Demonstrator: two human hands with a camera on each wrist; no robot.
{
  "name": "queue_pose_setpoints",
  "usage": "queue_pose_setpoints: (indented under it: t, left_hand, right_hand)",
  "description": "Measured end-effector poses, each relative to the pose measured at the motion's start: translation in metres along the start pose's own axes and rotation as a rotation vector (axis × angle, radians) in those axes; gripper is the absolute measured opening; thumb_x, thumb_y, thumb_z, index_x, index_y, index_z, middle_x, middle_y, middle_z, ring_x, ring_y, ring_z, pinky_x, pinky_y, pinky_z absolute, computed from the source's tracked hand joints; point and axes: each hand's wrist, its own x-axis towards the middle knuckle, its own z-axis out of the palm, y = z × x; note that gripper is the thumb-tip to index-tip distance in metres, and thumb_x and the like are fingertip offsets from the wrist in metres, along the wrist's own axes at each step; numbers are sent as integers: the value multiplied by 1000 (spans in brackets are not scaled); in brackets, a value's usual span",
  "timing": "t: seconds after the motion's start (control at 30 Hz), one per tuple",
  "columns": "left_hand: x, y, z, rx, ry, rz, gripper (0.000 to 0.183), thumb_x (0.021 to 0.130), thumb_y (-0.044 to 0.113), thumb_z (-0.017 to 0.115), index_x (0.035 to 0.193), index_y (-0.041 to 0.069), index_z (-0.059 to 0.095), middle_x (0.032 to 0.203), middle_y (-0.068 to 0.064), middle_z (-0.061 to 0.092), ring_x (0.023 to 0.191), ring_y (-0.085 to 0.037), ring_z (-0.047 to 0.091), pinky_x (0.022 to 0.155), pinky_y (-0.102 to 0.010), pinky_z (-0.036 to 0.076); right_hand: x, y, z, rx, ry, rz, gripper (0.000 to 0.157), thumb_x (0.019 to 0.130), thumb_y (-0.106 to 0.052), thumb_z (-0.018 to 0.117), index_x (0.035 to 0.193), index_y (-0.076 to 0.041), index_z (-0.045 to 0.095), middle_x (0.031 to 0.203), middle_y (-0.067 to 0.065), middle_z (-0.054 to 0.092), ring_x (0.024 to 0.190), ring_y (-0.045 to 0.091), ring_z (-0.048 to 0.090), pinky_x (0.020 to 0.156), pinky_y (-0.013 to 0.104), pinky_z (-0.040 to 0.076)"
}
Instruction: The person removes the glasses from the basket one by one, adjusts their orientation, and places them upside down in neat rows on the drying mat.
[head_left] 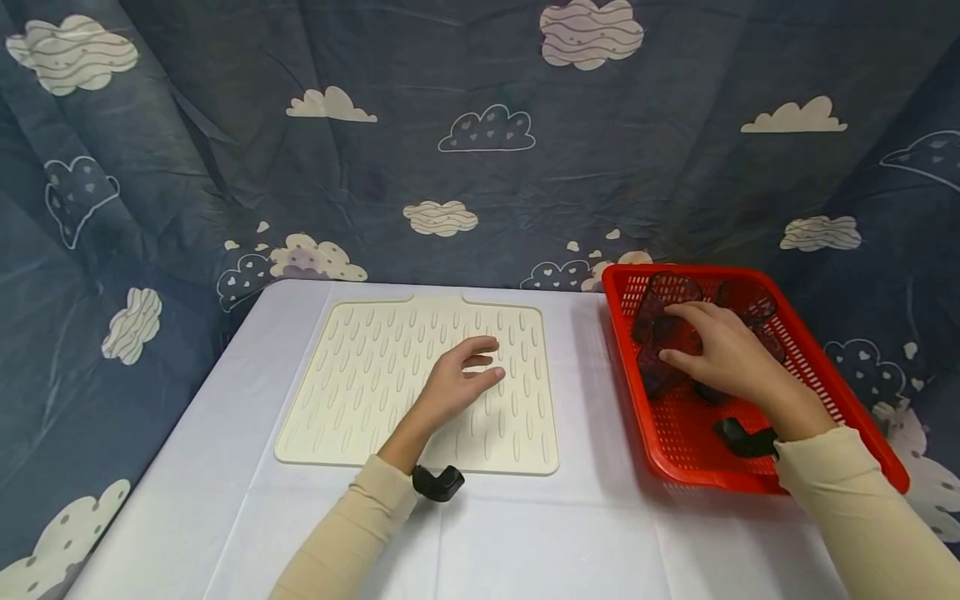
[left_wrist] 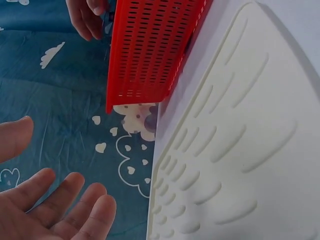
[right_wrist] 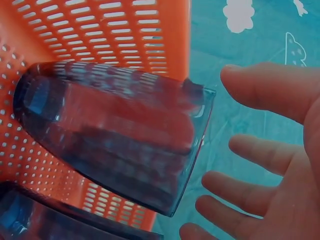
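My right hand (head_left: 720, 354) is positioned over the red basket (head_left: 682, 437), at the right side of the white-covered surface (head_left: 555, 542). Its thumb and fingers are spread wide and grip nothing; in the right wrist view a gap separates the fingertips from the rim of the nearest dark tinted glass (right_wrist: 115, 135). This glass is located inside the basket, rim toward my hand and base toward the perforated basket floor. A second glass (right_wrist: 60, 220) is placed just beside it, partly cut off by the edge of that view; the head view shows further tinted glasses grouped toward the far end of the basket. My left hand (head_left: 457, 379) is raised above the cream ribbed mat (head_left: 375, 400), clear of its face, with fingers slightly bent, thumb apart and nothing held. The mat lies flat on the surface, left of the basket and separated from it by a strip of cloth. A dark blue curtain (head_left: 405, 75) with printed clouds hangs behind the surface, and beige sleeves (head_left: 352, 525) cover both my forearms
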Motion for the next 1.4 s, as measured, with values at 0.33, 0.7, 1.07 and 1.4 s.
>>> queue_pose_setpoints:
  t: [0.33, 0.7, 1.07, 1.4]
  left_hand:
    - [5, 3, 14, -128, -61, -82, 44, 99, 24, 60, 140, 12, 53, 140, -8, 61, 129, -28, 59, 106, -42, 49]
    - [4, -5, 28, -179, -95, -152, 44, 99, 23, 60, 140, 9, 53, 138, -10, 62, 127, -27, 60, 104, -39, 51]
    - [0, -7, 33, -188, -111, -180, 48, 99, 25, 59, 142, 6, 50, 139, -10, 61, 128, -29, 59, 99, -38, 52]
    - [0, -6, 33, -190, -114, -157, 49, 99, 24, 58, 142, 3, 49, 138, -13, 61, 127, -30, 60, 99, -36, 54]
  right_hand:
    - [9, 6, 3, -18, -91, 54, 83, 82, -33, 78, 147, 1, 38, 147, 36, 36, 131, 56, 34, 106, 76, 29]
    - [17, 11, 14, -17, -162, 72, 90, 80, -30, 80, 150, 1, 33, 145, 36, 37, 128, 54, 42, 104, 73, 34]
    - [16, 9, 14, -24, -154, 98, 85, 81, -34, 77, 148, -2, 35, 137, 37, 42, 119, 54, 48, 97, 74, 40]
    - [13, 8, 16, -35, -124, 114, 86, 84, -45, 73, 148, -2, 35, 140, 36, 41, 124, 55, 45, 99, 76, 37]
